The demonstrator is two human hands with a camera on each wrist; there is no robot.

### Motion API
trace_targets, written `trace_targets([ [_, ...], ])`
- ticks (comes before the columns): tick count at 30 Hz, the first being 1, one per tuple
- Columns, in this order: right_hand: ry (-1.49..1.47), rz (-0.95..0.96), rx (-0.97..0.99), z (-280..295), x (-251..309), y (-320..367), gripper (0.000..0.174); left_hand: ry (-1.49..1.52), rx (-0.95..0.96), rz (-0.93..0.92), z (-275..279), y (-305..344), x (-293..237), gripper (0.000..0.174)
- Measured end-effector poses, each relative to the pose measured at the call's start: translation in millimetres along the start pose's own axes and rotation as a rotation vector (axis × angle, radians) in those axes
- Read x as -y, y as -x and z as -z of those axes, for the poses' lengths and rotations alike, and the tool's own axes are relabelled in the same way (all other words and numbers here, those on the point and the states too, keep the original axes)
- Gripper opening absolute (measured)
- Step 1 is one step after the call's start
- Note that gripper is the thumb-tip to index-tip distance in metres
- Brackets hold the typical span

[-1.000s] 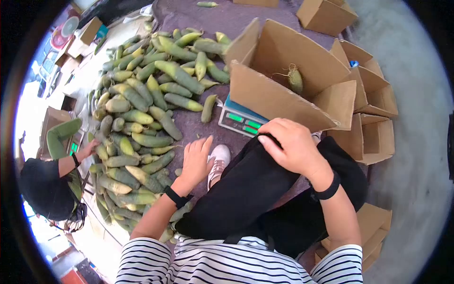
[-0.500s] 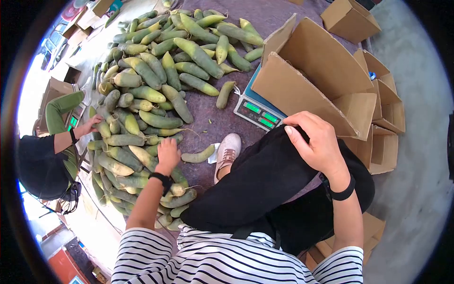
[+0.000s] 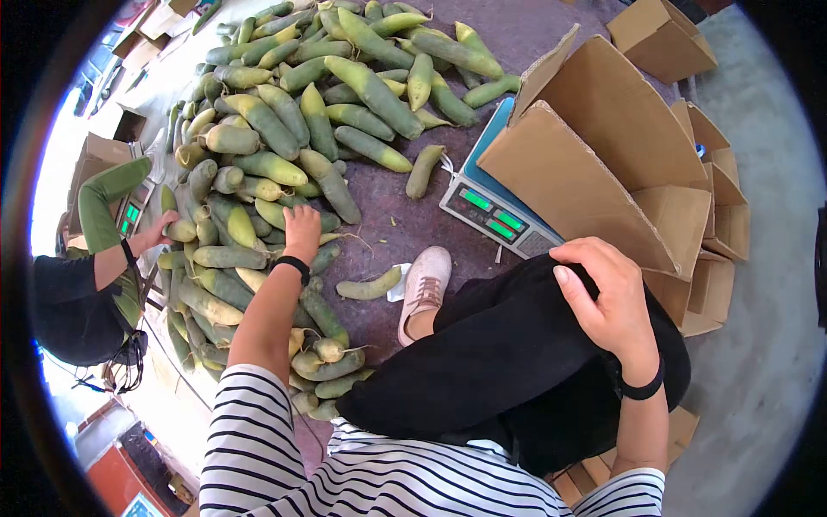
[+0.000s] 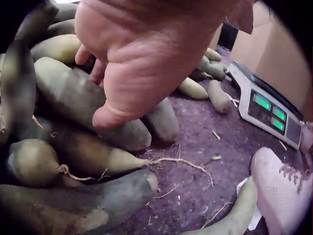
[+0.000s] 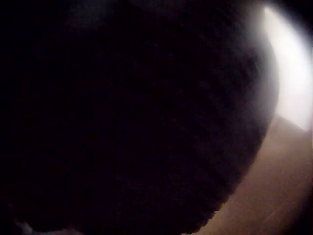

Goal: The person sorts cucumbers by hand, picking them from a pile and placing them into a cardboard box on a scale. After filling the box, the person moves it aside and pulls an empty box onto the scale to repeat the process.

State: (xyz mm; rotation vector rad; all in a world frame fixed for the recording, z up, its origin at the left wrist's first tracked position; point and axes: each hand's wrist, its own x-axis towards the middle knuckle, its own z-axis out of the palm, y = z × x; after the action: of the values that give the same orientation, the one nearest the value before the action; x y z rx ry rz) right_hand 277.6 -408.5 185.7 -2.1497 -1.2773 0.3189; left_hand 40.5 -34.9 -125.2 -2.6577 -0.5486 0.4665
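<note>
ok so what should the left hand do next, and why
I'd probably curl the left hand more firmly around the green radish beneath it: in the left wrist view the hand reaches over that radish with its thumb against the near side, but a secure grip isn't clear. The right hand rests on the black trousers.

A purple mat (image 3: 379, 226) covers the ground, with grey floor (image 3: 780, 302) along its right side. Where the two meet stand a cardboard box (image 3: 662, 43) at the top and several open cartons (image 3: 730, 194), a small blue item (image 3: 699, 150) showing at one. On the far left, a second person (image 3: 73, 306) in a black top and green trousers bends near a green-lit display (image 3: 130, 217). Below, something orange-red (image 3: 116, 478) is too blurred to identify with confidence.
</note>
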Motion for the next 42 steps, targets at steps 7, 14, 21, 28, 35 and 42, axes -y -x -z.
trace_targets([
  [7, -0.025, 0.003, -0.023, 0.8, -2.1, 0.6, 0.012, -0.15, 0.152, 0.03, 10.5, -16.9, -10.6, 0.02],
  [14, -0.009, 0.046, -0.05, 1.9, -4.9, 5.0, 0.013, 0.063, 0.048, -0.18, 0.7, 14.0, -1.9, 0.018],
  [21, -0.033, 0.126, -0.119, -1.6, -14.3, 14.7, 0.016, 0.797, 0.094, 0.01, 48.5, 82.2, -77.9, 0.061],
  [28, 0.016, 0.139, -0.114, 0.7, -23.9, 28.7, 0.014, 1.341, -0.416, 0.071, 234.6, 65.3, -78.4, 0.059],
  [35, 0.135, 0.176, -0.199, 13.3, -29.7, 44.2, 0.014, 1.525, -1.114, -0.502, 433.0, 15.0, -104.1, 0.055],
  [42, 0.52, -0.116, -0.628, 53.7, -74.8, 51.3, 0.017, 1.003, -0.96, -0.753, 480.7, -56.6, -183.2, 0.047],
])
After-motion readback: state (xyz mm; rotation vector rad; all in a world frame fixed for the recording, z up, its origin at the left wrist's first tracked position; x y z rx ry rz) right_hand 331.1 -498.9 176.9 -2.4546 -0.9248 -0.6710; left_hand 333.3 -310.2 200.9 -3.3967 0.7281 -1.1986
